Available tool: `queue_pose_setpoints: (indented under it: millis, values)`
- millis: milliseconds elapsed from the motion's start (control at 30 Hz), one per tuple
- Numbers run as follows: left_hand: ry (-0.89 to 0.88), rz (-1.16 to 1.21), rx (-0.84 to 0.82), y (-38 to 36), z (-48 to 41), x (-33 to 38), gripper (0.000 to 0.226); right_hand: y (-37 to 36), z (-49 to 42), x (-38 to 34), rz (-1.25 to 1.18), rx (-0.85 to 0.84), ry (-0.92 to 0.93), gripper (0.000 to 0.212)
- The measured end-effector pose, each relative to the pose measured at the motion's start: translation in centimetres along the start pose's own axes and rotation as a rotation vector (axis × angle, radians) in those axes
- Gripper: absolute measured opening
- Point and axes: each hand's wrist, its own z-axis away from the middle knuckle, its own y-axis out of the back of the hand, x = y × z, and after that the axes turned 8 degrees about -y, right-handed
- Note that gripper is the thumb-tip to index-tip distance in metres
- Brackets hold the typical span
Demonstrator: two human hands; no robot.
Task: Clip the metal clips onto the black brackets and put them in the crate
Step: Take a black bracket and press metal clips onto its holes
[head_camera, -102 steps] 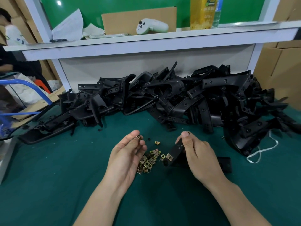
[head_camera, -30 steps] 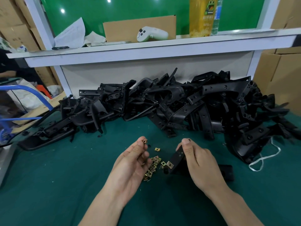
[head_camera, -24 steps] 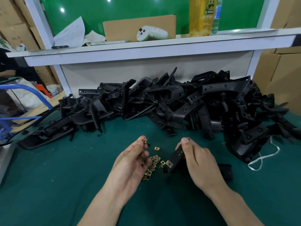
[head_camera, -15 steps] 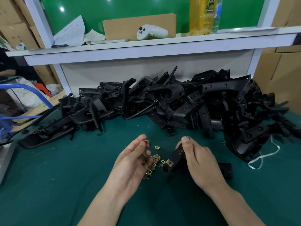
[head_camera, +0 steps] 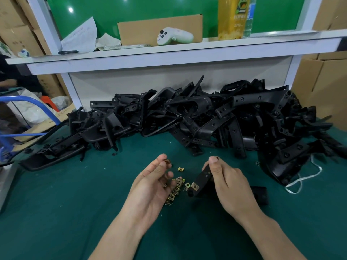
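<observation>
My right hand (head_camera: 228, 182) grips a black bracket (head_camera: 201, 180) that rests on the green table; one brass metal clip (head_camera: 195, 186) sits on the bracket's near end. My left hand (head_camera: 153, 182) pinches a single metal clip (head_camera: 167, 161) between thumb and forefinger, a short way left of the bracket. A small heap of loose metal clips (head_camera: 176, 188) lies between the two hands, with one stray clip (head_camera: 180, 168) just beyond it. A big pile of black brackets (head_camera: 197, 119) fills the back of the table. No crate is in view.
A white shelf (head_camera: 169, 53) overhangs the pile, carrying cardboard, a white controller (head_camera: 173, 36) and a yellow bottle (head_camera: 231, 17). A white cord (head_camera: 300, 180) lies at the right. Cardboard boxes (head_camera: 323, 87) stand far right; a blue cart frame (head_camera: 22, 117) stands at the left.
My left hand has kept the clip pinched and shifted slightly right, toward the bracket. My right hand and the bracket have stayed almost in place.
</observation>
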Motion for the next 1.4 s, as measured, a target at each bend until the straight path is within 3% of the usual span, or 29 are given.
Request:
queue_pose_setpoints:
  millis: [133,367,633,867,1167,1267,1400]
  values:
    - [0.040,0.028,0.017,0.0,0.0,0.0,0.015,0.0,0.1,0.0,-0.006,-0.001,0.002,0.076]
    - [0.168,0.373,-0.039,0.4,0.3,0.9,0.016,0.1,0.1,0.0,-0.010,0.003,0.007,0.074]
    - [0.141,0.385,-0.142,0.5,0.5,1.1,0.018,0.1,0.1,0.0,-0.007,0.001,0.003,0.076]
    - [-0.063,-0.073,-0.145,-0.2,0.5,0.8,0.014,0.1,0.1,0.0,-0.008,0.005,0.014,0.077]
    - [-0.126,-0.252,-0.124,-0.6,0.9,0.4,0.017,0.1,0.1,0.0,-0.029,-0.017,0.011,0.077]
    - [-0.238,-0.487,-0.030,-0.8,1.0,-0.2,0.017,0.0,0.3,-0.2,-0.043,-0.030,0.004,0.077]
    - [-0.293,-0.683,-0.057,-0.9,1.4,-0.9,0.016,-0.4,0.7,-0.6,-0.078,-0.044,-0.021,0.065]
